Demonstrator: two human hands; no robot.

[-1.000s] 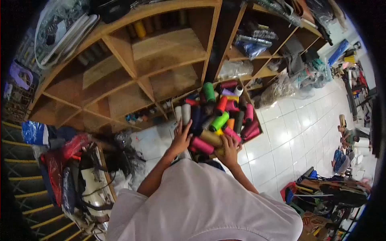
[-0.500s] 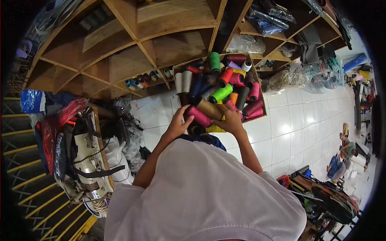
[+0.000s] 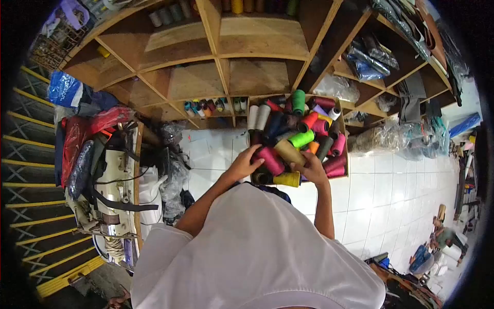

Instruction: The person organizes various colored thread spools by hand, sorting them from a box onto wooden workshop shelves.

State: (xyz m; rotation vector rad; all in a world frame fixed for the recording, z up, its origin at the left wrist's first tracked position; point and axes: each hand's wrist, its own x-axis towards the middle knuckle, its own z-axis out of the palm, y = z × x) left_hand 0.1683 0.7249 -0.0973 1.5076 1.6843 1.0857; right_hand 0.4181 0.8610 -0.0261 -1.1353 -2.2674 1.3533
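An open cardboard box (image 3: 346, 123) in front of me is heaped with thread spools in many colours. My left hand (image 3: 246, 164) has its thumb and fingers closed at the left end of a magenta thread spool (image 3: 271, 160). At the lower right end of an olive-gold thread spool (image 3: 289, 151), my right hand (image 3: 313, 170) grips with thumb and fingers. These two spools lie side by side, tilted, at the near side of the heap. Just below them is a yellow spool (image 3: 287, 178). A bright green spool (image 3: 301, 138) rests behind the olive-gold one.
A wooden shelf unit (image 3: 218, 55) stands behind the box, with small spools (image 3: 206, 107) in a low compartment. On the left are a sewing machine (image 3: 114, 180) and plastic-wrapped bundles (image 3: 77, 159). White tiled floor (image 3: 381, 190) extends right. Another person (image 3: 443, 237) is far right.
My view has tilted up and shifted, so the box appears lower and farther right. Both hands stay at the same two spools, which have moved little relative to the box.
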